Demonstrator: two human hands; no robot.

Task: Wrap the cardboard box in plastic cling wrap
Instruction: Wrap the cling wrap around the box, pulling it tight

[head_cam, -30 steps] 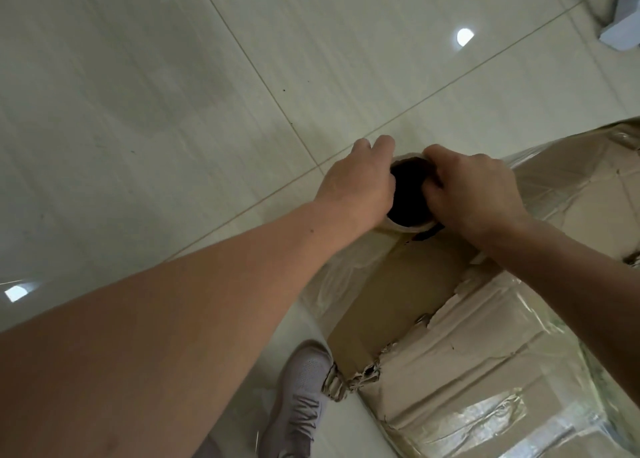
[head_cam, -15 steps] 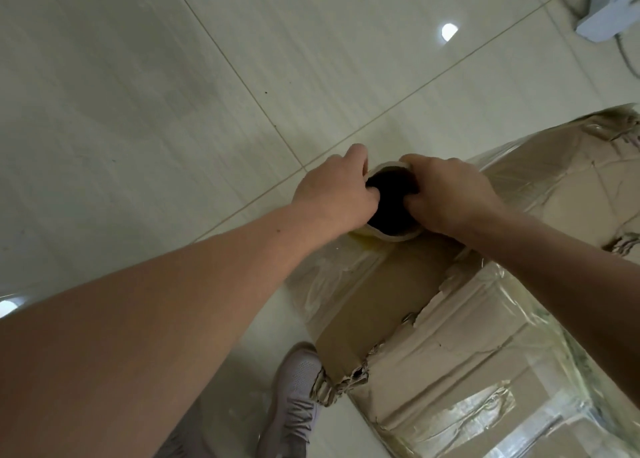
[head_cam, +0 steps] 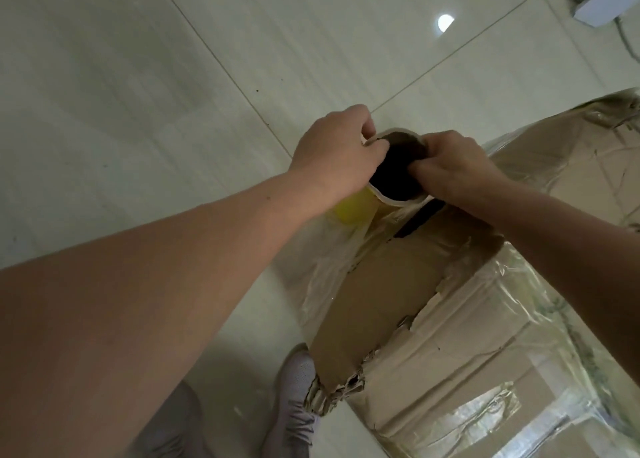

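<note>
l hand (head_cam: pixel 337 152) & r hand (head_cam: pixel 453 166) pinch rim of upright wrap roll (head_cam: pixel 398 199) by box (head_cam: pixel 374 305).

1. The only view rides on the person's head and looks steeply forward and down.
2. It is near: the left hand (head_cam: pixel 337 152) and right hand (head_cam: pixel 457 166) grip the cling wrap roll (head_cam: pixel 391 199) mid-frame (wide-angle, so edges bend).
3. The floor (head_cam: pixel 138 76) fills the upper left, the cardboard box (head_cam: pixel 398 301) the lower right.

glossy plastic wrap (head_cam: pixel 332 270) over matt torn cardboard box (head_cam: pixel 377 301).
</note>
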